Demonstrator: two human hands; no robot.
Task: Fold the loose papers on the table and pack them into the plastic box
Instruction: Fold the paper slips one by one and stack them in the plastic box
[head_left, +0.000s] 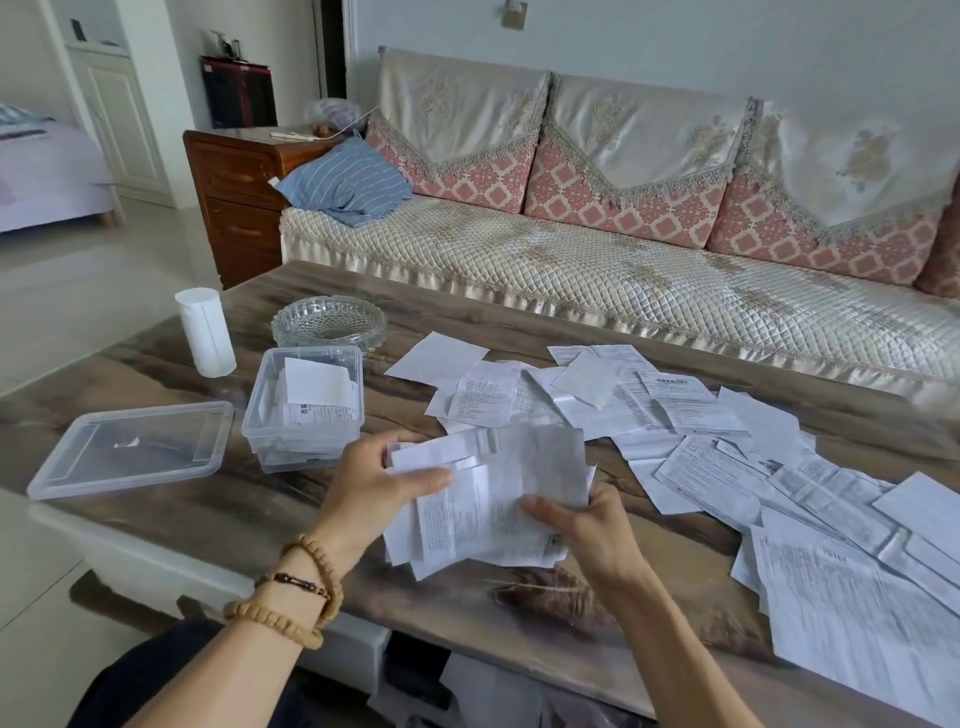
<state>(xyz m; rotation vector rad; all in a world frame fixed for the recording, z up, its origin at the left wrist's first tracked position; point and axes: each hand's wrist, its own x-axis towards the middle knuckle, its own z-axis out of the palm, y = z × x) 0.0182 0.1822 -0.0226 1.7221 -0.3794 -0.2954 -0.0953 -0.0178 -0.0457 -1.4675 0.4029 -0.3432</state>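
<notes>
A printed paper sheet (493, 499) is held above the table (260, 499), the left hand (374, 483) pinching its left edge and the right hand (587, 525) gripping its lower right. The clear plastic box (304, 410), just left, holds folded papers; its lid (130, 447) lies beside it. Loose papers (727, 467) spread rightward.

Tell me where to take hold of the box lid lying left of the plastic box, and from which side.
Grip the lid by its raised rim on the near long edge, coming from the front. It lies flat on the table, so only the rim gives fingers purchase.
</notes>
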